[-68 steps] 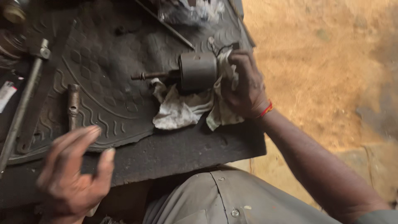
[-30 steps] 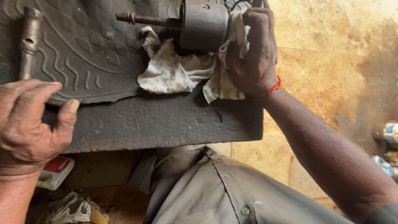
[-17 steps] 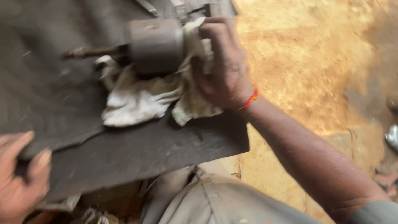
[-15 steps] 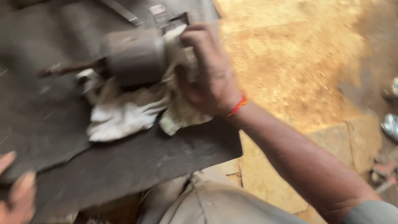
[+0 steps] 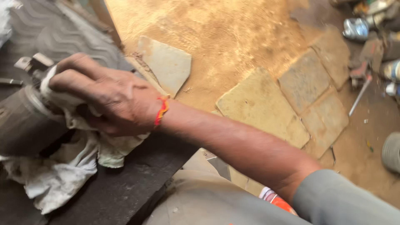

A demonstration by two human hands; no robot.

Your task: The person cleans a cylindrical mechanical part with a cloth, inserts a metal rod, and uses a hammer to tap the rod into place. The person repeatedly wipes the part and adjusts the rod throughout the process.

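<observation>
Right hand [image 5: 104, 98] curled over a dirty white rag [image 5: 62, 175], pressing it against the end of a dark metal cylinder [image 5: 23, 125] that lies at the left edge of view on the dark desk [image 5: 125, 183]. Fingers close around rag and cylinder together; a red thread circles the wrist. Left hand out of view, so its state cannot be told. Rag hangs loose below the cylinder, bunched on the desk near the person's lap. For a clean wipe, a firm grip seems best, with the cloth kept between palm and metal and the cylinder steadied against the desk. Stone slabs [image 5: 258, 104] and sandy floor lie to the right.
</observation>
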